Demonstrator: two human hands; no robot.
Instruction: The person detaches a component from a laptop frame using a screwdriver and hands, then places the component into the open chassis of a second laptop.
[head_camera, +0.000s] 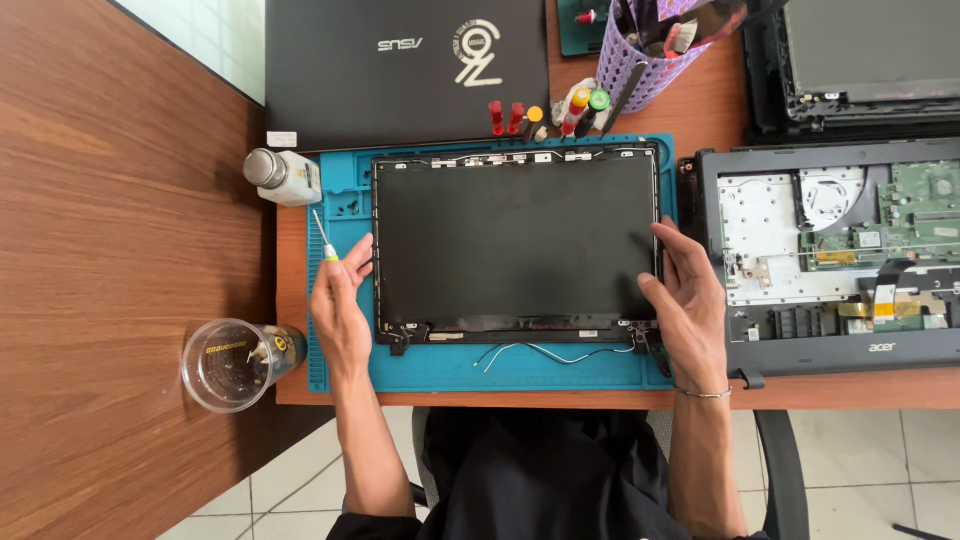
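Observation:
A bare laptop screen panel (515, 245) lies flat in its lid frame on a blue work mat (450, 370). My left hand (340, 300) rests at the panel's left edge and grips a small screwdriver (323, 236) with a yellow-green handle, tip pointing up and away. My right hand (685, 295) touches the panel's right edge near the lower right hinge, fingers apart and holding nothing. Thin white and blue wires (555, 352) trail from the panel's bottom edge onto the mat.
An opened laptop base (830, 260) with exposed boards sits to the right. A closed black laptop (405, 65) lies behind the mat. A white bottle (283, 176), a clear plastic cup (232, 363), several screwdrivers (545, 115) and a purple basket (650, 45) stand around.

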